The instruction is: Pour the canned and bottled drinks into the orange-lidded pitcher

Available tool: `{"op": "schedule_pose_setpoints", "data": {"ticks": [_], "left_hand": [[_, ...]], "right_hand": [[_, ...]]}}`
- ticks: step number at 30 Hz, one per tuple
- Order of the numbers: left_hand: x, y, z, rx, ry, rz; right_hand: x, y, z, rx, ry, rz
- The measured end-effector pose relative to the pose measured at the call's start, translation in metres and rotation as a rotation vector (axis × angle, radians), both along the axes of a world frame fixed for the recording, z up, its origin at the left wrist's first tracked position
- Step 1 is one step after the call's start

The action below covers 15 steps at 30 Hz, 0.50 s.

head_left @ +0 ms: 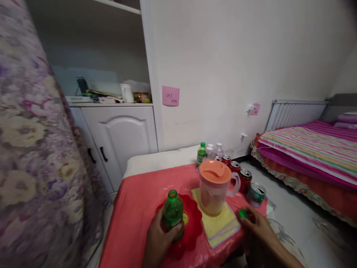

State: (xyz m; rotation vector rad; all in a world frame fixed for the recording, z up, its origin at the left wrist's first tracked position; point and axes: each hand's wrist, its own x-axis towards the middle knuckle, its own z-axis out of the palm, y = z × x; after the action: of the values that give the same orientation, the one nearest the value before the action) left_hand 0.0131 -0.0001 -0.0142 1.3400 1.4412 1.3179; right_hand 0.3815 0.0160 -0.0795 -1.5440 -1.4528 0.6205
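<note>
My left hand (160,234) is wrapped round a green bottle (173,212), upright and uncapped, over a red scalloped plate (195,223). At the table's right edge, my right hand (258,227) pinches a small green cap (242,213) between its fingers. Between the hands stands a clear pitcher (213,195) with an orange lid (215,171), resting on a yellow cloth (219,227).
Several cans, among them a green one (256,194), line the right edge of the red-covered table (131,208). Behind them stand a capped green bottle (201,154) and clear bottles (219,150). A floral curtain (41,149) hangs left; a bed (312,149) is right.
</note>
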Motion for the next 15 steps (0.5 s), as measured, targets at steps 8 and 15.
{"op": "schedule_pose_setpoints", "data": {"ticks": [8,15], "left_hand": [[0.009,-0.006,0.006,0.051,-0.043,-0.050],[0.011,-0.014,0.013,0.094,-0.041,-0.076]], "right_hand": [[-0.101,-0.030,0.089,0.022,0.010,0.424],[-0.167,0.003,0.146,0.331,-0.214,0.504]]}}
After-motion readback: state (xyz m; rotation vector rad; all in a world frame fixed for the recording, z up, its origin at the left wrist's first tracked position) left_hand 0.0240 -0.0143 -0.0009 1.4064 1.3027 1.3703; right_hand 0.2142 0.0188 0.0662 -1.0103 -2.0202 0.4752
